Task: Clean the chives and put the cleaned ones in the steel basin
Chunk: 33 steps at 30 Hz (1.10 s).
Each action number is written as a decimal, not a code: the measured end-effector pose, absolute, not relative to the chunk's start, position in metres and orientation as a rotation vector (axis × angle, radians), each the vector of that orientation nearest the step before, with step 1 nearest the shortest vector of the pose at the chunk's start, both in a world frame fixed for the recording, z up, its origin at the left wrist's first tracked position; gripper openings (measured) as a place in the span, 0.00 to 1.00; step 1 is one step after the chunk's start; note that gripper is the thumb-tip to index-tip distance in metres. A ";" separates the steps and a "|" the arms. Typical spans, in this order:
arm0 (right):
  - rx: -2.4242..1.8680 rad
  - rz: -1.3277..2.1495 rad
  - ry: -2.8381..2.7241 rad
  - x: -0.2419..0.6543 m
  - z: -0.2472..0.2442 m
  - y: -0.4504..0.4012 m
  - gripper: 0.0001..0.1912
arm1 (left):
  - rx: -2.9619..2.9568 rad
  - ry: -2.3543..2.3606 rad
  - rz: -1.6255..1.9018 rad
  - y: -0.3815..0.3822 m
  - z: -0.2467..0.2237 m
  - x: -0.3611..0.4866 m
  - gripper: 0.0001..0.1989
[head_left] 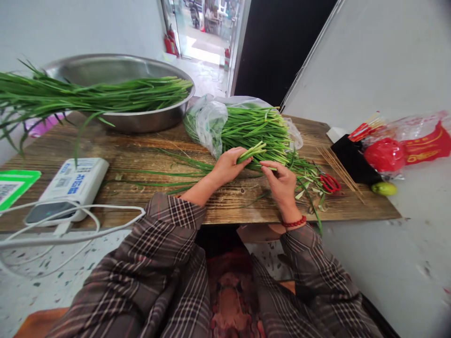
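My left hand [229, 166] is wrapped round a small bunch of garlic chives [254, 150], whose pale ends point up to the right and whose green leaves trail left over the table. Close to its right, my right hand [282, 183] pinches the pale end of a chive stalk [268, 168] between thumb and fingers. Just beyond both hands lies a large pile of chives [255, 129], partly inside a clear plastic bag [211, 122]. Trimmed scraps [306, 176] are scattered to the right of my right hand.
A steel basin [141, 121] holding more chives stands at the back left. A white power bank [73, 188] with cables lies on the left. Red-handled scissors [330, 183], wooden skewers [340, 171], a black box [355, 159] and a green fruit [384, 188] are on the right of the wooden table [225, 206].
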State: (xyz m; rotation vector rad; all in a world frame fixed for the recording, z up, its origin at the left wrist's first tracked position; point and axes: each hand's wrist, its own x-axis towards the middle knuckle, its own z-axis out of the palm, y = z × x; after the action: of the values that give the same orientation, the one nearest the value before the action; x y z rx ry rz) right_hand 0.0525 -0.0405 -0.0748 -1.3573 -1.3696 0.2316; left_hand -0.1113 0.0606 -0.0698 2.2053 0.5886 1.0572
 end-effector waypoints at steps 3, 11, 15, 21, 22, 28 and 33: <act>-1.404 0.355 -1.168 0.052 -0.079 -0.038 0.13 | 2.210 0.568 1.045 0.056 -0.065 -0.111 0.12; -1.254 0.681 -0.950 0.041 -0.078 -0.032 0.15 | 2.257 0.587 0.862 0.057 -0.071 -0.109 0.10; -1.213 0.663 -1.073 0.041 -0.081 -0.033 0.15 | 2.208 0.595 0.849 0.056 -0.071 -0.110 0.11; -1.326 0.439 -1.277 0.048 -0.089 -0.032 0.21 | 2.220 0.654 0.836 0.053 -0.069 -0.110 0.11; -1.351 0.397 -1.312 0.049 -0.089 -0.033 0.21 | 2.233 0.668 0.824 0.053 -0.069 -0.110 0.11; -1.429 0.174 -1.449 0.045 -0.084 -0.037 0.21 | 2.273 0.697 0.785 0.054 -0.070 -0.110 0.09; -1.470 0.070 -1.323 0.067 -0.079 -0.038 0.11 | 2.303 0.720 0.771 0.056 -0.070 -0.110 0.09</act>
State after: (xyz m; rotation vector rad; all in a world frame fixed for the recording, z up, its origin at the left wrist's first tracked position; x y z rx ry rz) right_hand 0.0674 -0.0384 -0.0791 -1.4703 -1.3232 0.0699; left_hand -0.1103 0.0555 -0.0704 2.3032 0.7201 0.7710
